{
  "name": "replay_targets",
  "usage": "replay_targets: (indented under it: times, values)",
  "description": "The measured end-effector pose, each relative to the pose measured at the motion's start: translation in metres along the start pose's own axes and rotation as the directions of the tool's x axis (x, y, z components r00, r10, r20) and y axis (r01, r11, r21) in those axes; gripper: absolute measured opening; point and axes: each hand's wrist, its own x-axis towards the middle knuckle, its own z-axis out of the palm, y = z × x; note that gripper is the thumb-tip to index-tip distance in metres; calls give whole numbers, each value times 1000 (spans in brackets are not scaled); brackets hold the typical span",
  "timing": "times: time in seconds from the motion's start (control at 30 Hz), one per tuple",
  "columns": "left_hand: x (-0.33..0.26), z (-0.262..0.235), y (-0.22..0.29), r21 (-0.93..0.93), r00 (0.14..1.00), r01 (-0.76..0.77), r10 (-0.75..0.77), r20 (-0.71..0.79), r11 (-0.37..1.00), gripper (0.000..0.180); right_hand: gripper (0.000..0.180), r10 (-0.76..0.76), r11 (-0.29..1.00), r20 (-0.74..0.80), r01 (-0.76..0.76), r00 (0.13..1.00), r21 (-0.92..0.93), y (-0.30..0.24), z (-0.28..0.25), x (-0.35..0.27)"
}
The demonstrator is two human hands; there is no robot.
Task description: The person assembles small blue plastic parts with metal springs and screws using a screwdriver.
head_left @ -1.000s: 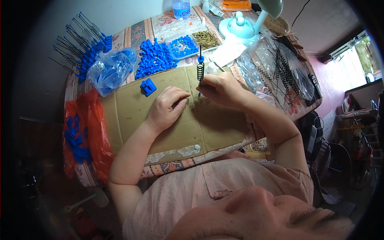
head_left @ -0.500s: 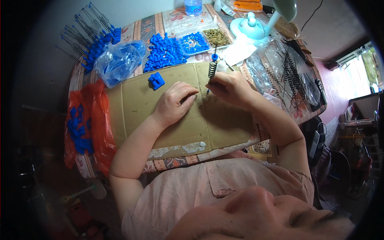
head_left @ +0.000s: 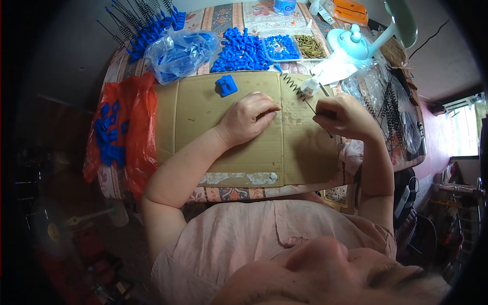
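My right hand (head_left: 344,118) grips a thin metal rod with a wire spring (head_left: 291,84) coiled round its upper part and a blue tip (head_left: 278,67). The rod slants up and to the left over a brown cardboard sheet (head_left: 203,117). My left hand (head_left: 248,120) rests on the cardboard with its fingers curled under; nothing shows in it. A small white bottle (head_left: 309,87) stands just beyond the rod. A blue plastic block (head_left: 226,85) lies on the cardboard, beyond my left hand.
Behind the cardboard are a pile of blue plastic pieces (head_left: 240,50), a tray of blue and brass parts (head_left: 295,47) and a clear bag (head_left: 178,51). Finished blue-tipped rods (head_left: 147,25) lie far left. A red bag (head_left: 122,127) hangs left; a turquoise lamp (head_left: 351,43) and bagged springs (head_left: 391,107) stand right.
My right hand has drawn back to the right and tipped the rod from nearly upright to a slant toward the left. My left hand has stayed on the cardboard.
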Motion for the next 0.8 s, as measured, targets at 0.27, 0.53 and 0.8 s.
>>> replay_targets:
  times: [0.27,0.53,0.8]
  values:
    - [7,-14,12,-53,972,13,-25,-235,998,12,17,95,968,105,-67,990,-243,9,9,-1]
    - [7,-57,-28,-13,854,221,-201,-480,975,30,20,177,943,184,-113,967,-314,6,9,1]
    - [1,-78,-36,65,869,487,-476,-133,871,37,31,256,942,-267,-301,929,-145,9,1,5]
